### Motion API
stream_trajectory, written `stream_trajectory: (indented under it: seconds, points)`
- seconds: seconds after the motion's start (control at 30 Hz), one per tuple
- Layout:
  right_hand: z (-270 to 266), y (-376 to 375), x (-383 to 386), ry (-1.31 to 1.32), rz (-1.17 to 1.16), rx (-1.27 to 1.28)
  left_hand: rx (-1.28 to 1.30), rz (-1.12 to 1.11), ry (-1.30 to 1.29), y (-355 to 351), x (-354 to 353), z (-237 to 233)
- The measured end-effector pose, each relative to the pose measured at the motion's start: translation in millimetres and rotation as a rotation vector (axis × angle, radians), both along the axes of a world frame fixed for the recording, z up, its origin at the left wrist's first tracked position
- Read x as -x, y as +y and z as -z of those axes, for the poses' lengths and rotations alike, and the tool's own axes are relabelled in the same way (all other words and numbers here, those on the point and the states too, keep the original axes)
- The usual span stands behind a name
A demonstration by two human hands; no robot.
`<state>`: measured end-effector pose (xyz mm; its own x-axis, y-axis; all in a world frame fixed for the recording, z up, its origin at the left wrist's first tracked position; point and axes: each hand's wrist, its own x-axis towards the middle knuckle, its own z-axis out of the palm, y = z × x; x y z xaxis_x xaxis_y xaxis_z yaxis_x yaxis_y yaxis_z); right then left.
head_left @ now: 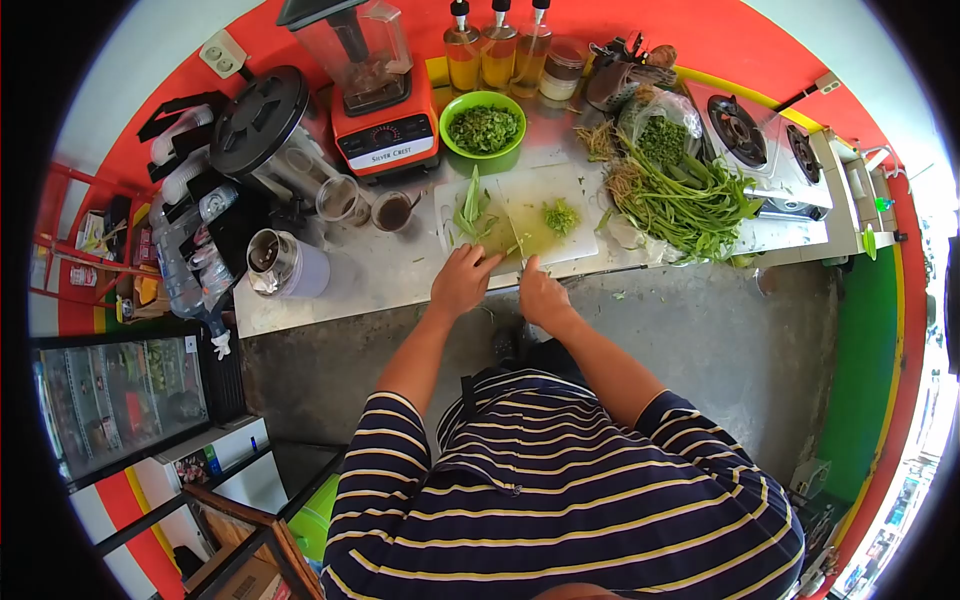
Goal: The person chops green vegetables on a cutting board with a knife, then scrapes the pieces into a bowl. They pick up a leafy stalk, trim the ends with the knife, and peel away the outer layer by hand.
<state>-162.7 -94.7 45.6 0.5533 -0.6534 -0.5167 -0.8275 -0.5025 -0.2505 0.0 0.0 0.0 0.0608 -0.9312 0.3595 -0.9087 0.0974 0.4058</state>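
My right hand (544,298) is closed round the handle of a knife (514,228), whose blade points away from me over a white cutting board (575,185). Close to the blade, at the board's near edge, my left hand (463,280) has its fingers bent together around the end of a green stalk (511,249), mostly hidden by the fingers. Long pale-green leaves (472,208) lie on the board's left part. To the right of the blade sits a small heap of chopped greens (561,216).
Behind the board stands a green bowl (483,150) of chopped greens. A bundle of leafy stalks (690,205) lies to the right, before a gas stove (765,150). On the left are an orange blender (385,128), a cup of dark liquid (394,211) and a metal-topped container (287,263).
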Motion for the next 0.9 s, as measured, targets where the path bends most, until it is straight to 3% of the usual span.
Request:
stream_trajectory:
  seconds: [0.17, 0.3, 0.57, 0.77, 0.9]
  points:
    - [-7, -15, -28, -0.157, 0.040, -0.063, 0.047, -0.023, -0.027, -2, -19, -4]
    - [-2, 4, -17, -0.117, -0.003, 0.022, 0.062, -0.014, -0.007, -3, -17, -6]
    - [-10, -17, -16, -0.086, 0.039, -0.122, 0.047, -0.032, -0.014, -1, -1, -2]
    - [-5, 7, -1, -0.078, 0.055, -0.070, 0.029, -0.050, 0.028, -1, 3, 1]
    - [-7, -17, -17, -0.105, 0.074, -0.089, 0.005, -0.062, 0.044, -1, 3, 4]
